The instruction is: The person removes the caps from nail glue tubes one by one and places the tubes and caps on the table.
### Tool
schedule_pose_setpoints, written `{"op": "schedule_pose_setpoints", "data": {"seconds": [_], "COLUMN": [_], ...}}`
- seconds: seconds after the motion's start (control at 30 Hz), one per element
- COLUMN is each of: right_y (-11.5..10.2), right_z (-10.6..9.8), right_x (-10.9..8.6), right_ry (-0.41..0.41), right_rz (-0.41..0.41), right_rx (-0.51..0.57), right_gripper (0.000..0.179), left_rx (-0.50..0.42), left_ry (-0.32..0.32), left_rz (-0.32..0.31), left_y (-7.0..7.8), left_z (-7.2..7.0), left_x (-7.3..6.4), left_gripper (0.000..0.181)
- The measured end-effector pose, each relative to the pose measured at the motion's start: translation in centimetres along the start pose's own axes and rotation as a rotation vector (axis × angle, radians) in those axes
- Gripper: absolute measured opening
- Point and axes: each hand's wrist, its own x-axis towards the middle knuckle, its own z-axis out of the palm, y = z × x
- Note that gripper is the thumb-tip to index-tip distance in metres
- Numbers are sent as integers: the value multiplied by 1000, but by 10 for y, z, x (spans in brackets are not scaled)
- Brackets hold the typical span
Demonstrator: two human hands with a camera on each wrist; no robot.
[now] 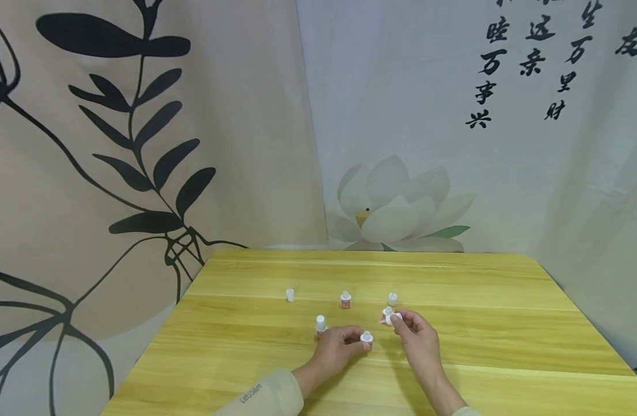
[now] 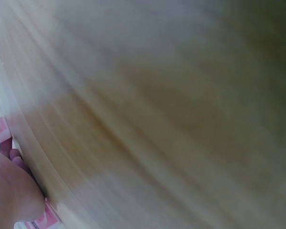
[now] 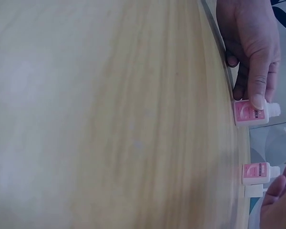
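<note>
My left hand point(image 1: 335, 349) pinches a small white bottle point(image 1: 367, 338) with a pink label; its narrow neck is uncapped, and it stands on the table. My right hand point(image 1: 418, 340) pinches a small white piece point(image 1: 395, 319) with a thin tip pointing left, possibly a cap. Right beside those fingers is another white bottle point(image 1: 388, 312), also pink-labelled in the right wrist view. Left of my left hand stands a bottle with a tall white cap point(image 1: 320, 321), partly hidden by the hand. The left wrist view shows only part of the left hand point(image 2: 14, 191) and pink labels.
Farther back on the wooden table point(image 1: 479, 323) stand another pink-labelled bottle point(image 1: 346, 300), a loose white cap point(image 1: 290, 295) to its left and a white cap-like piece point(image 1: 392, 299) to its right. A printed curtain point(image 1: 261, 144) hangs behind the table's back edge.
</note>
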Motion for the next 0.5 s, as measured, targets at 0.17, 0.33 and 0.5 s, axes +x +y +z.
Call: {"op": "schedule_pose_setpoints", "data": {"seconds": [0.17, 0.33, 0.5], "right_y": [0, 0, 0], "right_z": [-2, -1, -1], "right_x": [-2, -2, -2], "right_ry": [-29, 4, -12], "right_rz": [2, -1, 4], "right_rx": [5, 4, 23], "right_gripper": [43, 37, 36], "left_rx": [6, 18, 21], "left_ry": [8, 19, 18], "left_rz": [-6, -2, 3], "left_y": [1, 3, 4], "left_z": [0, 0, 0], "left_x": [0, -1, -1], "left_gripper": [14, 15, 14]}}
